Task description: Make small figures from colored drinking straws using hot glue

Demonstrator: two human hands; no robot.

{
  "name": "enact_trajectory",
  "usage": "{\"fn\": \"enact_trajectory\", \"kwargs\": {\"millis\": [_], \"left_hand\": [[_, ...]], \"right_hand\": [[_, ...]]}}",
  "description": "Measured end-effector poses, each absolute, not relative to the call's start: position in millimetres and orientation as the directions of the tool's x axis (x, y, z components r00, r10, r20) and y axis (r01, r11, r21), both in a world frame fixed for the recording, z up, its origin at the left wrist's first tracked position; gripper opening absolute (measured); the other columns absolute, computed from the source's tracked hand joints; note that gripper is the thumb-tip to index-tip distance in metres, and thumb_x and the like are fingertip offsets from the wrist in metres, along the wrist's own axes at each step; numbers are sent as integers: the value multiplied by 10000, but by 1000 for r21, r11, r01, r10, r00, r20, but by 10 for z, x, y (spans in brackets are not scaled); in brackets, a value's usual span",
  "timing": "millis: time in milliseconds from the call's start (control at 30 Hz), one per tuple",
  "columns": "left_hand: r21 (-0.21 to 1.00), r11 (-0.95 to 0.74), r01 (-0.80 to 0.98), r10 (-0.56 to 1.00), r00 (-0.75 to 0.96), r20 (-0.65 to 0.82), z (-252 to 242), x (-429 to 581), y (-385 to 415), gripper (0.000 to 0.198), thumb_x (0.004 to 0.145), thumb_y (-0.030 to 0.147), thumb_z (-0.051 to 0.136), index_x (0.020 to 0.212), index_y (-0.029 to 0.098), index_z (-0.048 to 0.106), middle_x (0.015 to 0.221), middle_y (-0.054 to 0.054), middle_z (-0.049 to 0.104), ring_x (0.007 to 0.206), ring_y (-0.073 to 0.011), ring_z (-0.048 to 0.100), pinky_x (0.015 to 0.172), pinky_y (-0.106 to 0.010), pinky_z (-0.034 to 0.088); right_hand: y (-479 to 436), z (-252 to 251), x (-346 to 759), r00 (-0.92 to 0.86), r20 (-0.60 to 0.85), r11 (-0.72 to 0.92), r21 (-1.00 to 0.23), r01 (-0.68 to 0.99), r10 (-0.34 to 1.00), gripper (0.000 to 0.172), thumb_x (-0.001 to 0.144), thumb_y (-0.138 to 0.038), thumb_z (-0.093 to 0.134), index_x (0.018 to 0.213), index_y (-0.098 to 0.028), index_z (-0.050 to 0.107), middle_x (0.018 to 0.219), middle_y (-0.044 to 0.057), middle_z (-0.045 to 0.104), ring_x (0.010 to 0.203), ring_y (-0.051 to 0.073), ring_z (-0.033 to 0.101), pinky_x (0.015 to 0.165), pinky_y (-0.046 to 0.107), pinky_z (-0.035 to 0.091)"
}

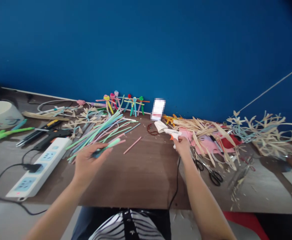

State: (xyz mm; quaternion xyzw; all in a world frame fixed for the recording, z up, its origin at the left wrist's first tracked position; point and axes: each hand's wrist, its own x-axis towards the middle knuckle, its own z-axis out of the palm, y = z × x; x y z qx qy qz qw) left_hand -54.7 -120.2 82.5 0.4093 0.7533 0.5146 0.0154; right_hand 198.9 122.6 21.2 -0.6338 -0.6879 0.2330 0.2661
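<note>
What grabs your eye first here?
The blue wall fills the top, with a row of colourful pipe-cleaner figures standing at its foot on the table. Below them lies a heap of pastel pipe cleaners, near the left hand holding a green stick. Right of centre, the right hand grips a white glue gun beside a pile of pale dried strips.
</note>
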Motion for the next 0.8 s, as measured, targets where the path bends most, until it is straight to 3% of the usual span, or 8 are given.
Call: {"fn": "enact_trajectory", "kwargs": {"millis": [200, 267, 300, 400, 467, 567, 667, 800], "left_hand": [[801, 146, 581, 457, -758, 466, 813, -668, -1412, 194, 616, 280, 638, 738, 130, 627, 730, -22, 651, 690, -151, 584, 675, -258, 457], [765, 117, 633, 467, -715, 520, 824, -675, -1435, 164, 626, 277, 632, 720, 143, 620, 712, -10, 642, 675, -144, 579, 665, -255, 460], [745, 98, 660, 480, -687, 546, 831, -672, -1438, 147, 633, 276, 627, 703, 147, 614, 692, -3, 634, 659, -139, 575, 655, -251, 461], [694, 36, 719, 533, -601, 595, 835, -642, -1413, 116, 657, 264, 608, 690, 152, 605, 659, 6, 614, 612, -121, 557, 625, -234, 458], [672, 8, 741, 582, -550, 599, 815, -605, -1368, 109, 669, 254, 602, 715, 155, 609, 671, 4, 611, 610, -117, 551, 625, -229, 451], [655, -35, 755, 640, -486, 595, 771, -524, -1277, 101, 676, 252, 599, 718, 161, 608, 682, -6, 606, 633, -129, 554, 630, -236, 447], [665, -106, 740, 694, -424, 582, 748, -430, -1202, 93, 690, 249, 579, 722, 165, 605, 686, -18, 603, 648, -141, 558, 621, -242, 449], [700, -123, 703, 747, -399, 532, 741, -353, -1175, 81, 692, 237, 571, 713, 167, 607, 681, -26, 606, 662, -155, 566, 637, -260, 452]], "right_hand": [[1265, 360, 1787, -85, 102, 127, -541, 831, 991, 300, 675, -331, 547, 883, -116, 570, 861, 126, 603, 839, 247, 565, 737, 337, 407], [1070, 416, 1767, -135, 159, 199, -514, 834, 978, 394, 685, -348, 552, 1007, -121, 529, 1039, 151, 540, 980, 256, 499, 831, 350, 367], [918, 442, 1755, -229, 227, 313, -472, 824, 946, 440, 706, -361, 533, 1068, -114, 496, 1098, 161, 502, 1032, 254, 461, 870, 355, 345], [298, 493, 1681, -618, 224, 646, -429, 632, 753, 523, 738, -430, 496, 1173, -148, 424, 1221, 126, 422, 1129, 219, 378, 950, 340, 290], [-138, 497, 1603, -860, 123, 809, -426, 404, 495, 691, 674, -528, 535, 1238, -168, 361, 1303, 104, 350, 1209, 230, 276, 996, 351, 231], [-588, 462, 1477, -982, 8, 897, -407, 170, 189, 810, 688, -574, 490, 1321, -154, 209, 1384, 113, 213, 1274, 239, 118, 1027, 402, 138], [-736, 396, 1399, -990, -64, 928, -345, 142, 128, 753, 759, -536, 408, 1338, -130, 147, 1401, 134, 148, 1286, 245, 32, 1014, 483, 79], [-748, 328, 1396, -991, -70, 936, -329, 128, 111, 692, 803, -513, 329, 1335, -110, 147, 1401, 138, 143, 1289, 234, 20, 1004, 517, 69]]}}
